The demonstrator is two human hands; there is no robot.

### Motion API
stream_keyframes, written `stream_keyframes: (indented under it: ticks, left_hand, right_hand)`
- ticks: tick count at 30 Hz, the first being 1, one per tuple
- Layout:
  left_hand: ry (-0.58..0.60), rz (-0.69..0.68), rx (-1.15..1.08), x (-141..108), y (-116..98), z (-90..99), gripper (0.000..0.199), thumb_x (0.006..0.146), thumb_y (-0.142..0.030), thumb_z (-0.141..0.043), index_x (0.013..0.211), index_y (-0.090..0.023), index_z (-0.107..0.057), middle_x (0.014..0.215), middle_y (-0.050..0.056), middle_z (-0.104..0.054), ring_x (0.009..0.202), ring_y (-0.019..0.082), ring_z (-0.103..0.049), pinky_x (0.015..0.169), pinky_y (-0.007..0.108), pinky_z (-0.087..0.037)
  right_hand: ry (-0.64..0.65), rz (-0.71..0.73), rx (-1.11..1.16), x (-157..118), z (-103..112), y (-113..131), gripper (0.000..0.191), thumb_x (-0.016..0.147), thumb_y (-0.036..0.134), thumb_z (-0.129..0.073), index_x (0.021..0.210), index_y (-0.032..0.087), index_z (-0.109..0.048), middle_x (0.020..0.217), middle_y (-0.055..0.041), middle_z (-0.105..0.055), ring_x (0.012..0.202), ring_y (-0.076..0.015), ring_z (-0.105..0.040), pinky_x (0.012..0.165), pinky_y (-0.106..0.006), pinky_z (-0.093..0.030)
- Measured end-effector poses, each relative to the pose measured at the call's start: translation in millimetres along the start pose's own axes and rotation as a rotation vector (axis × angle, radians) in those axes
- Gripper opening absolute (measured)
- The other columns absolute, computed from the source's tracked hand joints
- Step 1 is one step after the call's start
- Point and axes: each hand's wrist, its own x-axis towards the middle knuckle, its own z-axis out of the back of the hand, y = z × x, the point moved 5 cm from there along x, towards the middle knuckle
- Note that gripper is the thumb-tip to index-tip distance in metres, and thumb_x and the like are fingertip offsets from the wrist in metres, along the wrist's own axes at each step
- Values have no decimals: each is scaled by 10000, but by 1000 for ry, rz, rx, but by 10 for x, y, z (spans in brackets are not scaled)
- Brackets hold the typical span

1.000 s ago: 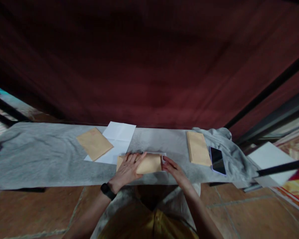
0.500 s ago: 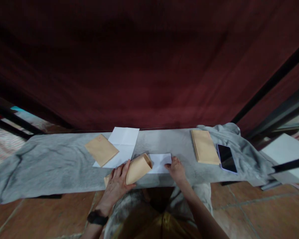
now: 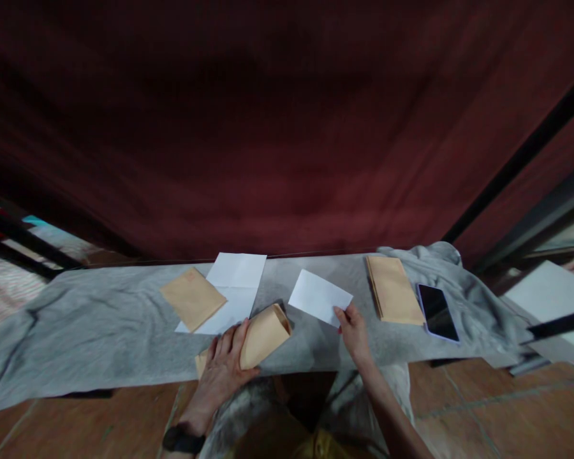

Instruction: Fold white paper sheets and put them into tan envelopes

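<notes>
My left hand [image 3: 224, 357] lies across a brown paper envelope [image 3: 266, 336], fingers over its top and thumb along its near edge. That envelope bulges, with its open mouth facing right. Between the thumb and fingers of my right hand [image 3: 353, 328] is a folded sheet of white paper [image 3: 319, 294], pinched at its lower right corner. The sheet is tilted and apart from the envelope. To the left, another brown envelope [image 3: 192, 297] overlaps a larger creased sheet of white paper [image 3: 236, 271].
A grey cloth [image 3: 124, 325] covers the narrow bench. On the right are a stack of brown envelopes [image 3: 395, 290] and a phone [image 3: 438, 311]. A dark red panel [image 3: 287, 159] rises behind the bench. A white board-like surface [image 3: 552, 299] is at far right.
My right hand has drawn the folded white paper away from the envelope's mouth, lifting and turning it. My left hand stays on the envelope. The whole view has shifted slightly.
</notes>
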Motion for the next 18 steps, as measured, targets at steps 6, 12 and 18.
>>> stream_keyframes:
  ticks: [6, 12, 18]
  left_hand:
    - [-20, -6, 19, -18, -50, 21, 1045, 700, -334, -704, 1579, -248, -145, 1440, 134, -479, 1336, 350, -456, 1168, 542, -238]
    - [-24, -33, 39, -15, -57, -22, 1071, 676, -350, -728, 1574, -253, -154, 1487, 149, -435, 1387, 363, -411, 1175, 569, -222]
    - [-45, -111, 67, -2, -94, -30, 1090, 664, -356, -740, 1581, -244, -162, 1485, 160, -449, 1394, 375, -407, 1181, 591, -202]
  right_hand:
    - [147, 86, -157, -21, -74, 112, 285, 925, 414, -471, 894, 226, -683, 790, -53, -736, 734, -220, -692, 700, -289, -503]
    - [325, 84, -197, 43, -64, 115, 259, 931, 273, -444, 911, 245, -701, 857, -37, -765, 840, -227, -715, 772, -304, -519]
    - [405, 112, -327, 148, -34, 135, 250, 881, 173, -497, 945, 241, -729, 943, -43, -776, 896, -219, -715, 816, -303, -505]
